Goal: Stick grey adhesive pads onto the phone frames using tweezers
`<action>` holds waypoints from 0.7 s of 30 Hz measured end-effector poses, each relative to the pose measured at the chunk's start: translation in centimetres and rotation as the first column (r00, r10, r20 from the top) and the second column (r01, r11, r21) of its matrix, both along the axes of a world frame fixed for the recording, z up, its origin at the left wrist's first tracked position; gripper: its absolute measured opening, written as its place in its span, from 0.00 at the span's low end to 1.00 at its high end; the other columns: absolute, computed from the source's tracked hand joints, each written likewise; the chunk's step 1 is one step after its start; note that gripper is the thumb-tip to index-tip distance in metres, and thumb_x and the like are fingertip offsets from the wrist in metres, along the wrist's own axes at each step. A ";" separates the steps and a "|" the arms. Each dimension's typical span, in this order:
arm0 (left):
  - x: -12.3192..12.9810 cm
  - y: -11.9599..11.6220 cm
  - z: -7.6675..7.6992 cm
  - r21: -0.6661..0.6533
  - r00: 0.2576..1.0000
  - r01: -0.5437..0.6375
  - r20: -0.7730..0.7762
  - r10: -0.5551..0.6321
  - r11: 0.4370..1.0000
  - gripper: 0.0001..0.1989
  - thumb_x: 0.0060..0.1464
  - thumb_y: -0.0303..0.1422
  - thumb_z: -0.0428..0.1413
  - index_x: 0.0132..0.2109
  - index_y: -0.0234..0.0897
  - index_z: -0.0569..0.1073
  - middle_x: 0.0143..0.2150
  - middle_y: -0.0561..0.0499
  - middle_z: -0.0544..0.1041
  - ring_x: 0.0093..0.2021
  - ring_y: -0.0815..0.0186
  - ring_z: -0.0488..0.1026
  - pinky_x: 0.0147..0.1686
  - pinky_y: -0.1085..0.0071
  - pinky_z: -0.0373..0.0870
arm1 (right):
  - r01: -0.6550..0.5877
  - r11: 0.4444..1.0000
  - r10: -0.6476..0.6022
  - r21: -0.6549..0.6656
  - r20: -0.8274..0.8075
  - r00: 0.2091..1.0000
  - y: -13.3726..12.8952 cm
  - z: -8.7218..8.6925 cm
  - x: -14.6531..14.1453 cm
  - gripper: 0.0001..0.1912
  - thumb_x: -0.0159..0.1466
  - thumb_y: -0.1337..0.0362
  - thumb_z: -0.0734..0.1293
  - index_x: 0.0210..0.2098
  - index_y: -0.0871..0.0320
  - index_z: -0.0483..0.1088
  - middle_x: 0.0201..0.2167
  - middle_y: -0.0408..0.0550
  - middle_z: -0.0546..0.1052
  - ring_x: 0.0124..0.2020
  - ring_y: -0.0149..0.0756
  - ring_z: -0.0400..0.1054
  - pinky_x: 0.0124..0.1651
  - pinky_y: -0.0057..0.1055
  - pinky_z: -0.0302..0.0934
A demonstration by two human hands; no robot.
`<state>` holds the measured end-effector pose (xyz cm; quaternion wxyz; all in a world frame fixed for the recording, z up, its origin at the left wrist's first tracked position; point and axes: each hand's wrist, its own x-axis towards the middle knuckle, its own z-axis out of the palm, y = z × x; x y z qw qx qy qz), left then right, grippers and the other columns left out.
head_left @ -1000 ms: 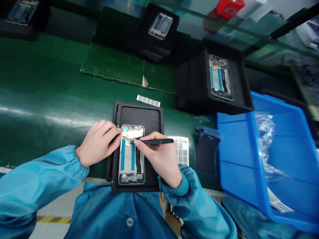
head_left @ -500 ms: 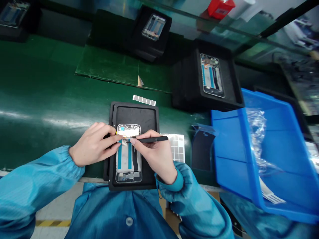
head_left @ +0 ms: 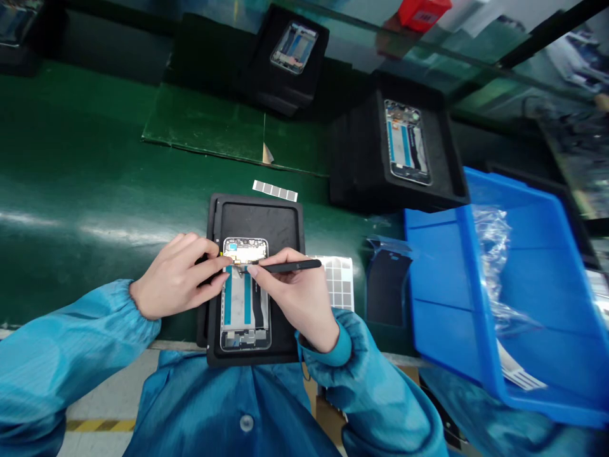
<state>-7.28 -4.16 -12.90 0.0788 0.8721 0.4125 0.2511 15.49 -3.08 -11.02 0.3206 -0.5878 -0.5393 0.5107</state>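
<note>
An opened smartphone (head_left: pixel 239 304) lies lengthwise in a black tray (head_left: pixel 259 219), its circuit board and two blue strips showing. My left hand (head_left: pixel 178 277) comes in from the left, fingers bent, with its fingertips on the phone's left side beside the board. In my right hand (head_left: pixel 302 295) is a pair of black tweezers (head_left: pixel 290 266), pinched between thumb and fingers. The tweezers' tips point left to the lower edge of the board, close to my left fingertips. What lies right at the tips is too small to make out.
A stack of black trays (head_left: pixel 361 158) with another opened phone (head_left: pixel 408 143) stands at the back right. Beside it is a blue bin (head_left: pixel 440 279) holding clear plastic. A sticker sheet (head_left: pixel 339 282) and a dark film-covered panel (head_left: pixel 387 285) lie right of my tray.
Both hands and the tweezers stay almost in place over the phone. A small pale, shiny patch by the tweezers' tips shows less now. The view has shifted slightly.
</note>
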 end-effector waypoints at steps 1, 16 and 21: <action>0.0 0.0 0.0 0.006 1.000 0.004 0.000 -0.004 1.000 0.09 0.61 0.31 0.56 0.48 0.37 0.77 0.38 0.46 0.74 0.38 0.62 0.69 0.35 0.64 0.66 | -0.003 1.000 0.003 0.003 0.003 1.000 0.0 0.0 0.0 0.12 0.56 0.55 0.77 0.29 0.55 0.75 0.27 0.46 0.80 0.27 0.38 0.74 0.29 0.33 0.69; 0.0 0.1 0.0 0.025 1.000 0.018 0.017 -0.019 1.000 0.09 0.60 0.30 0.57 0.48 0.35 0.75 0.39 0.46 0.73 0.38 0.61 0.69 0.36 0.63 0.67 | 0.020 0.998 -0.026 -0.064 -0.087 0.996 0.2 0.4 0.0 0.12 0.54 0.57 0.79 0.28 0.56 0.75 0.27 0.46 0.80 0.28 0.37 0.75 0.30 0.33 0.70; 0.1 0.1 0.0 0.027 1.000 0.018 0.024 -0.018 0.999 0.09 0.60 0.30 0.58 0.48 0.35 0.75 0.39 0.45 0.73 0.38 0.61 0.69 0.35 0.63 0.66 | 0.018 0.998 -0.022 -0.065 -0.072 0.997 0.3 0.4 -0.1 0.12 0.54 0.58 0.78 0.28 0.56 0.75 0.27 0.46 0.79 0.27 0.36 0.74 0.29 0.32 0.68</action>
